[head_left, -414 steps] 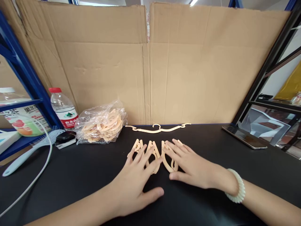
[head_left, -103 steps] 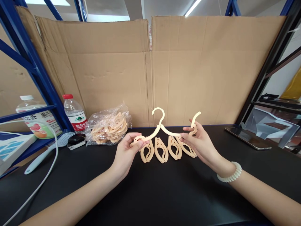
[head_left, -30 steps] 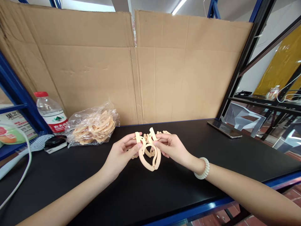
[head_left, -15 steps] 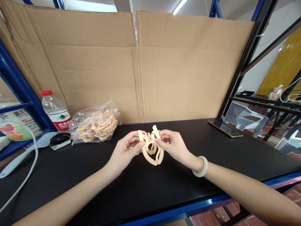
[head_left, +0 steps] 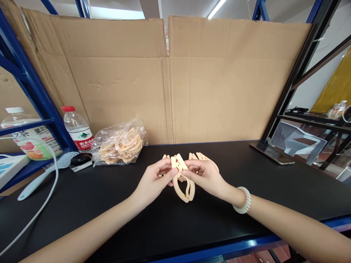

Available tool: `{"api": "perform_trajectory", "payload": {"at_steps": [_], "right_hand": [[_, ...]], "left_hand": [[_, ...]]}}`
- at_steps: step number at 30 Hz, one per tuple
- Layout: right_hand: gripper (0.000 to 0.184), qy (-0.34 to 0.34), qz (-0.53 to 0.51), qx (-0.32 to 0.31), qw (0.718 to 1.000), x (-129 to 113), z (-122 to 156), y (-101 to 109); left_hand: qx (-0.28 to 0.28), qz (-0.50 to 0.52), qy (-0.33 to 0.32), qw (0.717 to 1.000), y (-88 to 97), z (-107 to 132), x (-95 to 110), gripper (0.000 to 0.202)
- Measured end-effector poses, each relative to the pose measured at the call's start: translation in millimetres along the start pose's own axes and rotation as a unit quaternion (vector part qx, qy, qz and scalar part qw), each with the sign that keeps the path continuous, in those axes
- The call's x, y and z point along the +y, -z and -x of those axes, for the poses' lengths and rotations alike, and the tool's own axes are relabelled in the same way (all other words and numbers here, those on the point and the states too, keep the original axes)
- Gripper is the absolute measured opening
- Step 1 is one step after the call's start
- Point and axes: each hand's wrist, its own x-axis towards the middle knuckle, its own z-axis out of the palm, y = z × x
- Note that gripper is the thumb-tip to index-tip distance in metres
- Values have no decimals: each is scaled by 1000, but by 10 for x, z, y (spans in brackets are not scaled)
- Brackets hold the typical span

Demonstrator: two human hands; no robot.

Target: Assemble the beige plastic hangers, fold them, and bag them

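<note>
Both hands hold one folded beige plastic hanger (head_left: 185, 184) just above the black tabletop (head_left: 109, 208). My left hand (head_left: 155, 180) pinches its upper left end with thumb and fingers. My right hand (head_left: 207, 177), with a white bead bracelet on the wrist, pinches the upper right end. The hanger's looped arms hang down between the hands. More folded beige hangers (head_left: 203, 157) lie on the table just behind the hands, partly hidden by them.
A clear plastic bag of beige hangers (head_left: 120, 146) lies at the back left, beside a water bottle (head_left: 77, 128), a small black object (head_left: 80, 160), a pale brush (head_left: 44, 175) and a white cable (head_left: 41, 204). A phone (head_left: 271, 153) lies at the right. Cardboard (head_left: 170, 80) walls the back.
An open hanger held up between both hands was folded together into a compact loop. In the last second the hands shifted slightly and pressed the folded hanger's ends closer.
</note>
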Motion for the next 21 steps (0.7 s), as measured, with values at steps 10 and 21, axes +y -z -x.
{"api": "perform_trajectory", "payload": {"at_steps": [10, 21], "right_hand": [[30, 21, 7, -97, 995, -27, 25, -22], [41, 3, 50, 29, 998, 71, -35, 223]], "left_hand": [[-11, 40, 33, 999, -14, 5, -11, 25], [90, -18, 88, 992, 488, -227, -27, 26]]}}
